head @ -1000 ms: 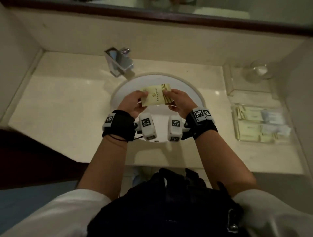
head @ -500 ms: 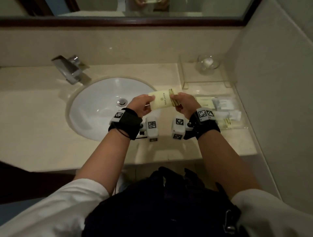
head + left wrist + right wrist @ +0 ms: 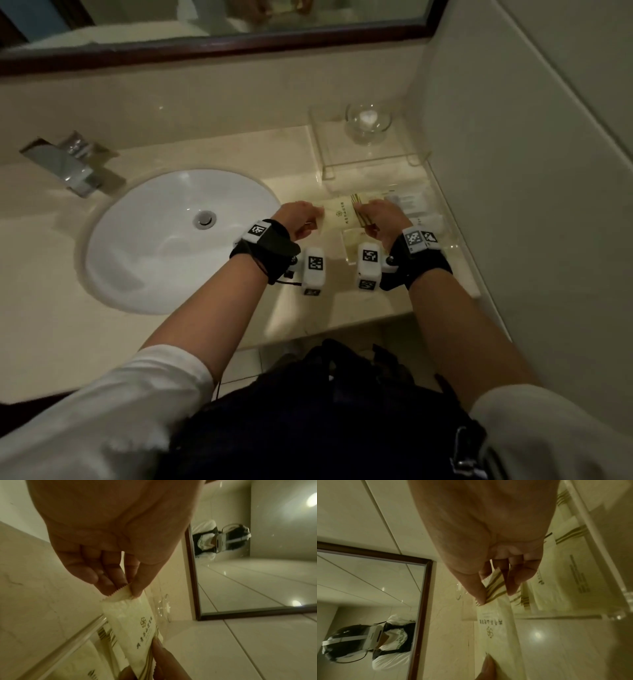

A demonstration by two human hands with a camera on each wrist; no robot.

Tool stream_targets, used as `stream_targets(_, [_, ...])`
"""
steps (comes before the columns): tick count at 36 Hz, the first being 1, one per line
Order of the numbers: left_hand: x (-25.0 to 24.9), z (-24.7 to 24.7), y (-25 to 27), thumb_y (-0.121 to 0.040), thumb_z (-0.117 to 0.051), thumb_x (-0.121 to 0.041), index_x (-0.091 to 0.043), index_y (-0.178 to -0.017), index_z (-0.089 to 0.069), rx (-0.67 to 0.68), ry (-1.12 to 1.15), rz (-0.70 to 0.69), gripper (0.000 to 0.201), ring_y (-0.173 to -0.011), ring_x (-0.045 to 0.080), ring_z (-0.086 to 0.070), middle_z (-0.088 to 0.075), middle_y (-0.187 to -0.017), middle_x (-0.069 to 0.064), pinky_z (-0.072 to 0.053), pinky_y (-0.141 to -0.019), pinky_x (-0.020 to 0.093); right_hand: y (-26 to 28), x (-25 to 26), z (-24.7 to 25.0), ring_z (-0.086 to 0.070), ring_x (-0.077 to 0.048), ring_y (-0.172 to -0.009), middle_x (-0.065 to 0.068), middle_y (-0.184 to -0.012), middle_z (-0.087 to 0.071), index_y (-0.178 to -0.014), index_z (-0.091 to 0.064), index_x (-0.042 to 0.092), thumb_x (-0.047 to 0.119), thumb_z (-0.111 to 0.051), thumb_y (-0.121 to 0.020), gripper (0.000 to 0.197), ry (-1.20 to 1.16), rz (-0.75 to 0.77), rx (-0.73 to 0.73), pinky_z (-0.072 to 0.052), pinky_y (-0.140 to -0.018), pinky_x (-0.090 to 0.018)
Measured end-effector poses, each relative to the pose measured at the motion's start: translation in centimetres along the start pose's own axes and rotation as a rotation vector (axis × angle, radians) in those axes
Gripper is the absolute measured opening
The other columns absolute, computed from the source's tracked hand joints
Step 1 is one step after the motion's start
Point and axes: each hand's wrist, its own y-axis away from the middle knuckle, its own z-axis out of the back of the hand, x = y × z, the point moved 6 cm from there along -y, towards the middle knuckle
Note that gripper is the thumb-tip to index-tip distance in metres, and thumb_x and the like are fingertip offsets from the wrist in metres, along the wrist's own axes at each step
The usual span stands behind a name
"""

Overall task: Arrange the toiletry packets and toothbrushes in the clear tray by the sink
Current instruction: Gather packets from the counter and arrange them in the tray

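Over the clear tray [image 3: 455, 236], both hands pinch a cream packet [image 3: 342, 216]; gold-striped right end.

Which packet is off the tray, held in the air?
The cream packet with gold stripes, pinched at its ends by the left hand and right hand; the others lie in the tray.

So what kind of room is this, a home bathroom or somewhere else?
Most likely a hotel bathroom. There is a round sink set in a stone counter below a framed mirror, and a clear tray of wrapped toiletry packets, like the packet held in both hands.
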Motion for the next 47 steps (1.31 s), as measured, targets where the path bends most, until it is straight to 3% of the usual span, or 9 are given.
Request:
stream_targets(4, [-0.7,-1.5,-1.6,-0.088,-0.062,-0.010,-0.016,-0.067,-0.049,0.050,-0.085,-0.033,0.025,-0.053,0.009,-0.047,-0.051,-0.064,0.003,-0.034,-0.045,0.015,-0.5,-0.5,1.9,-0.050,-0.014,-0.066,-0.004,-0.075,-0.056,-0.073,-0.055,0.020,0.021,-0.061,-0.089,0.017,0.063,0.016,-0.097,-0.041,-0.060,-0.026])
stream_targets(8, [-1.1,-3.6,-2.7,-0.087,-0.063,-0.010,-0.016,-0.069,-0.053,0.128,-0.176,-0.059,0.022,-0.056,0.011,-0.048,-0.053,-0.063,0.003,-0.036,-0.052,0.019,-0.4,-0.9,4.1,-0.054,-0.019,-0.076,-0.009,-0.086,-0.060,-0.077,-0.059,0.019,0.025,-0.059,-0.089,0.014,0.141,0.018,-0.183,-0.044,-0.066,-0.030])
stream_targets(14, [-1.5,-6.2,-3.3,-0.087,-0.065,-0.013,-0.013,-0.067,-0.053,0.209,-0.312,-0.127,0.022,-0.052,0.011,-0.045,-0.051,-0.062,0.004,-0.035,-0.044,0.016,0.0,-1.2,7.0,-0.051,-0.021,-0.076,-0.008,-0.082,-0.056,-0.087,-0.062,0.011,0.028,-0.060,-0.089,0.018,0.359,0.073,-0.304,-0.044,-0.068,-0.033])
stream_targets(19, [-1.8,-8.2,-3.6,-0.084,-0.069,-0.019,-0.013,-0.065,-0.058,0.220,-0.427,-0.156,0.023,-0.053,0.010,-0.051,-0.057,-0.061,0.002,-0.040,-0.051,0.019,0.0,-1.0,9.8,-0.059,-0.022,-0.090,-0.004,-0.095,-0.065,-0.099,-0.067,0.012,0.032,-0.064,-0.085,0.025,0.500,0.106,-0.390,-0.048,-0.088,-0.036])
stream_targets(27, [-1.6,-12.0,-4.6,-0.080,-0.073,-0.019,-0.014,-0.078,-0.063,0.139,-0.496,-0.212,0.011,-0.070,0.018,-0.065,-0.070,-0.078,0.009,-0.057,-0.085,0.035,-0.8,0.1,13.3,-0.050,-0.019,-0.075,-0.004,-0.081,-0.057,-0.083,-0.061,0.009,0.026,-0.056,-0.091,0.019,0.894,0.244,-0.373,-0.033,-0.069,-0.024])
stream_targets(32, [-1.7,-14.2,-4.5,-0.084,-0.068,-0.028,-0.011,-0.096,-0.069,0.095,-0.668,-0.257,0.021,-0.094,0.022,-0.067,-0.072,-0.097,0.009,-0.052,-0.088,0.031,-1.5,0.1,14.7,-0.052,-0.022,-0.070,-0.009,-0.074,-0.055,-0.075,-0.057,0.008,0.017,-0.053,-0.091,0.019,0.978,0.244,-0.327,-0.042,-0.063,-0.030])
stream_targets(37, [-1.8,-16.3,-5.1,-0.084,-0.067,-0.028,-0.015,-0.098,-0.069,0.073,-0.833,-0.275,0.019,-0.089,0.016,-0.061,-0.069,-0.100,0.003,-0.045,-0.076,0.024,-2.7,-0.6,16.0,-0.053,-0.023,-0.075,-0.014,-0.081,-0.056,-0.085,-0.060,0.003,0.016,-0.047,-0.094,0.021,1.018,0.172,-0.294,-0.041,-0.066,-0.031])
stream_targets(42, [-1.8,-17.4,-5.3,-0.082,-0.065,-0.036,-0.025,-0.097,-0.070,0.042,-1.094,-0.297,0.019,-0.096,0.022,-0.063,-0.070,-0.101,0.000,-0.051,-0.087,0.033,-3.3,-1.4,16.4,-0.054,-0.025,-0.080,-0.022,-0.103,-0.064,-0.092,-0.059,0.001,0.018,-0.044,-0.097,0.023,1.054,0.120,-0.258,-0.039,-0.068,-0.029])
stream_targets(47, [-1.8,-18.1,-5.5,-0.085,-0.059,-0.038,-0.026,-0.098,-0.069,0.001,-1.296,-0.363,0.020,-0.099,0.022,-0.060,-0.068,-0.101,-0.002,-0.035,-0.098,0.038,-4.0,-2.1,16.3,-0.062,-0.033,-0.093,-0.021,-0.105,-0.065,-0.097,-0.060,0.001,0.018,-0.045,-0.096,0.023,1.107,0.121,-0.259,-0.039,-0.067,-0.028])
